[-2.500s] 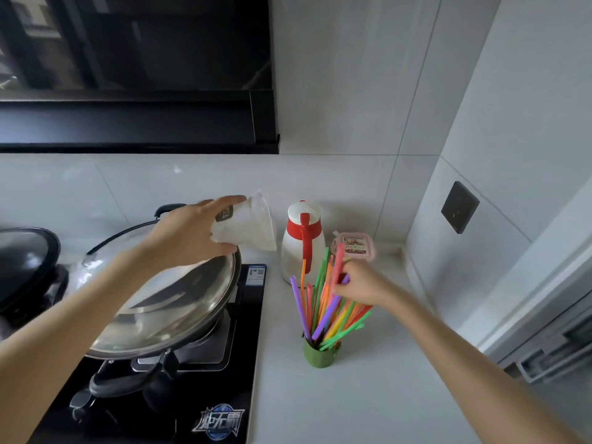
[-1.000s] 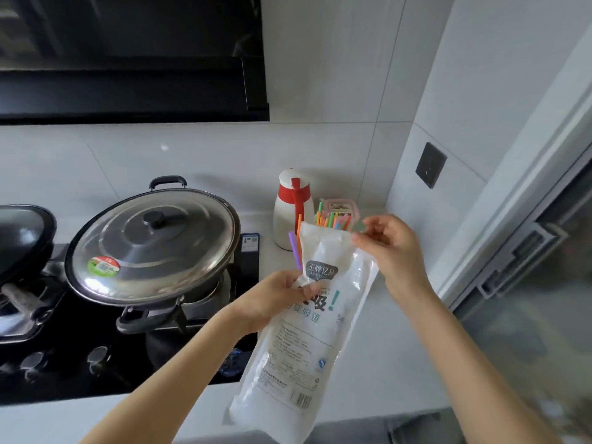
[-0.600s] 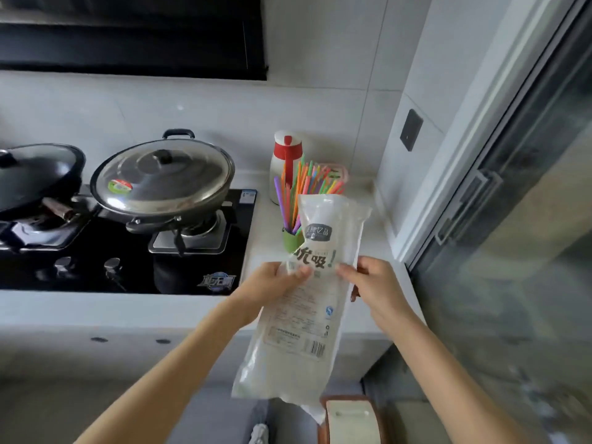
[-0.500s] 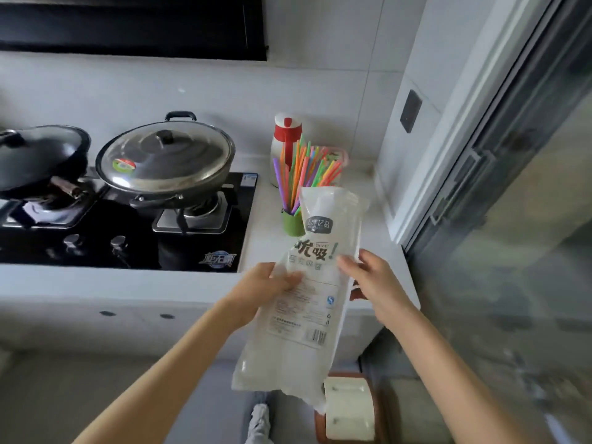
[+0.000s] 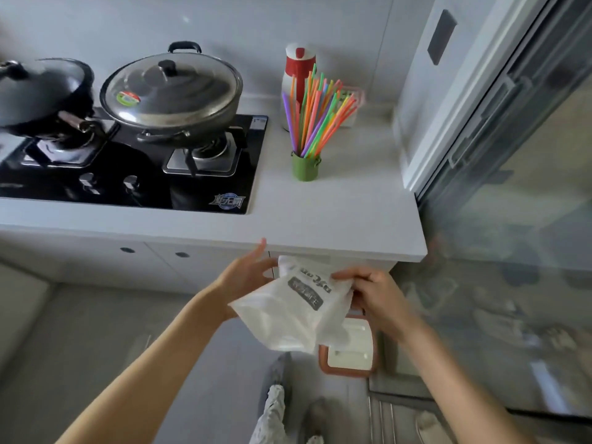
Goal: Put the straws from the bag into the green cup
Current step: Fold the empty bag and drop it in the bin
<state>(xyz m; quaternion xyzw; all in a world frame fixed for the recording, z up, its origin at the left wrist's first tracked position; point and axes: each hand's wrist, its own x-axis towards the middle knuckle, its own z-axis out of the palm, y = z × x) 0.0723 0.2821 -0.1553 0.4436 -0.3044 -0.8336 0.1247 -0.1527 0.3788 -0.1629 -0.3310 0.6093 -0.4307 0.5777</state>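
Observation:
The green cup [image 5: 305, 167] stands on the white counter [image 5: 349, 216] right of the stove, holding several coloured straws [image 5: 315, 113] that fan upward. Below the counter's front edge, both hands hold the white plastic bag [image 5: 294, 307], which is folded over and looks empty. My left hand [image 5: 246, 277] grips its left side and my right hand [image 5: 374, 298] grips its right side. The bag hangs over a small bin on the floor.
A black gas stove [image 5: 134, 168] carries a lidded steel wok [image 5: 171, 91] and a dark pan [image 5: 41, 94]. A red-and-white thermos [image 5: 296, 67] and a pink-lidded box [image 5: 350, 107] stand behind the cup. A white bin with a brown rim [image 5: 349, 354] sits on the floor. A glass sliding door [image 5: 512, 187] is at right.
My hands have brought the bag down from over the counter to below its front edge and folded it over. The view has pulled back and tilted downward.

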